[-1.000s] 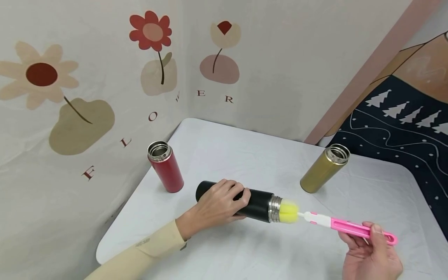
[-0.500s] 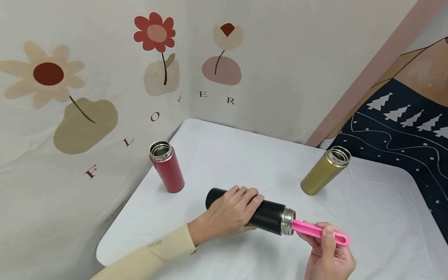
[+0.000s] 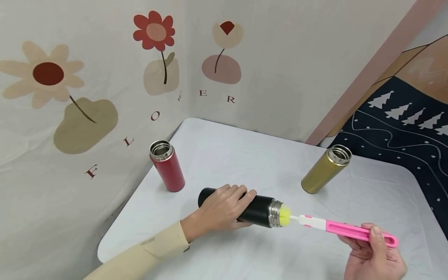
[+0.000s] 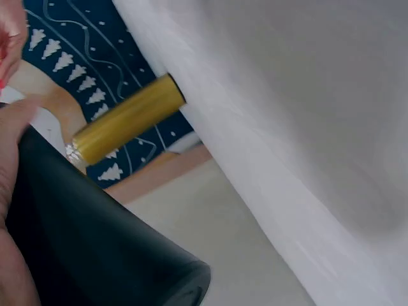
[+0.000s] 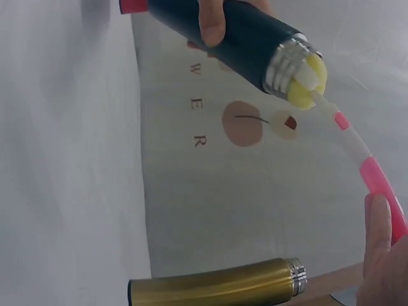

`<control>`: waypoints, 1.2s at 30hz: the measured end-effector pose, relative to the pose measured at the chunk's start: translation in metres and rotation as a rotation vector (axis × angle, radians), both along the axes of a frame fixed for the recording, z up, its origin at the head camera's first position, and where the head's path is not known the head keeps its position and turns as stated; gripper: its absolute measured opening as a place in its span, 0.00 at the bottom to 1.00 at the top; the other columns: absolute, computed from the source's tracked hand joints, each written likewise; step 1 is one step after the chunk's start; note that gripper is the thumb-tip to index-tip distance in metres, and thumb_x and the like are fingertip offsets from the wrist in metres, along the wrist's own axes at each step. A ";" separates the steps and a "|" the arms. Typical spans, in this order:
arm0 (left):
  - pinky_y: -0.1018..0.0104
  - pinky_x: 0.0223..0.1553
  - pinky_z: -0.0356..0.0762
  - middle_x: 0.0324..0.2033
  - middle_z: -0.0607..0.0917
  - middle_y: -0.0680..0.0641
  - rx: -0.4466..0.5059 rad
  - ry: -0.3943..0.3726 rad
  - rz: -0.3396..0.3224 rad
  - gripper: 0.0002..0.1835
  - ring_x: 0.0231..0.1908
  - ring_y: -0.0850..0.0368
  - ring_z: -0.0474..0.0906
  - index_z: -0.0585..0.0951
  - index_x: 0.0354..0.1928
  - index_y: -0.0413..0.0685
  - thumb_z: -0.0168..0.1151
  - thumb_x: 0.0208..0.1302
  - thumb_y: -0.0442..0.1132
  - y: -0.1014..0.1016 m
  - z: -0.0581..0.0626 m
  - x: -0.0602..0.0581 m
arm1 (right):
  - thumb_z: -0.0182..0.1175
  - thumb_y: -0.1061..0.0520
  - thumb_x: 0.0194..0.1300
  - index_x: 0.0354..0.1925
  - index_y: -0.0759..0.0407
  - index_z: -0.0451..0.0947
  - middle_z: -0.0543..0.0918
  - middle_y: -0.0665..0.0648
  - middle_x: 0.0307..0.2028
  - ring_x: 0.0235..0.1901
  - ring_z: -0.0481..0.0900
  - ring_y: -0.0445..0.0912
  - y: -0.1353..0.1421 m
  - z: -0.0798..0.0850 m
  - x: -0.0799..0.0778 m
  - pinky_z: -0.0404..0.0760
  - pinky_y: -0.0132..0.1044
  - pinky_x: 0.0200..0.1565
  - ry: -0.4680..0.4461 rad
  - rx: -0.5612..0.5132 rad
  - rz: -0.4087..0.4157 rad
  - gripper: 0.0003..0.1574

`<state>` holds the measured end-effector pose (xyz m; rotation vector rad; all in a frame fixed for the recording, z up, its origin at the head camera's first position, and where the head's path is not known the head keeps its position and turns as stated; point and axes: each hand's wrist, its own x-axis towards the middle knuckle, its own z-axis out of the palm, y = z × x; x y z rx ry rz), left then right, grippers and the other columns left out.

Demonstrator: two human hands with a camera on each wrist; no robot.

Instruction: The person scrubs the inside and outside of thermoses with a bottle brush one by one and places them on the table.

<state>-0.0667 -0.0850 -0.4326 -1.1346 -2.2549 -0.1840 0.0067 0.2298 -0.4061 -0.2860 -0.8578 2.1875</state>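
My left hand (image 3: pixel 224 208) grips a black vacuum flask (image 3: pixel 257 210) around its body and holds it nearly level, its steel mouth towards the right. In the right wrist view the flask (image 5: pixel 245 48) shows its threaded neck. A bottle brush (image 3: pixel 346 230) with a pink and white handle is pinched near its end by my right hand (image 3: pixel 374 252). Its yellow sponge head (image 3: pixel 285 215) sits partly inside the flask's mouth, with the rest bulging out. The thumb of my right hand (image 5: pixel 379 255) lies along the pink handle in the right wrist view.
An uncapped red flask (image 3: pixel 168 167) stands upright at the left of the white table (image 3: pixel 224 144). An uncapped gold flask (image 3: pixel 322 173) stands at the right. A cloth wall printed with flowers (image 3: pixel 273 70) rises behind the table, and a dark tree-patterned cloth (image 3: pixel 395 128) hangs at the right.
The brush went deep into the black flask, up to its pink handle, then came back out to the right until the sponge showed. The flask shifted right, then slightly back left.
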 end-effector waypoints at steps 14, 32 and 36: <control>0.64 0.32 0.79 0.38 0.73 0.43 -0.022 0.020 -0.004 0.39 0.30 0.55 0.72 0.74 0.60 0.45 0.81 0.54 0.57 -0.011 -0.005 -0.001 | 0.72 0.66 0.71 0.49 0.87 0.77 0.86 0.73 0.35 0.35 0.93 0.62 0.001 0.000 -0.002 0.87 0.48 0.32 -0.093 -0.079 -0.050 0.22; 0.60 0.40 0.80 0.42 0.85 0.50 -0.028 0.028 -0.024 0.42 0.37 0.53 0.81 0.79 0.62 0.42 0.65 0.65 0.73 0.010 0.005 0.004 | 0.52 0.74 0.81 0.45 0.89 0.77 0.87 0.70 0.39 0.36 0.93 0.54 -0.045 -0.013 0.008 0.90 0.41 0.38 0.075 0.338 0.264 0.13; 0.60 0.39 0.80 0.41 0.83 0.49 -0.014 -0.010 -0.048 0.40 0.37 0.54 0.81 0.78 0.59 0.42 0.63 0.64 0.70 0.006 0.002 0.005 | 0.52 0.74 0.81 0.44 0.90 0.76 0.87 0.72 0.37 0.33 0.92 0.57 -0.024 -0.007 0.005 0.89 0.39 0.30 0.118 0.264 0.245 0.13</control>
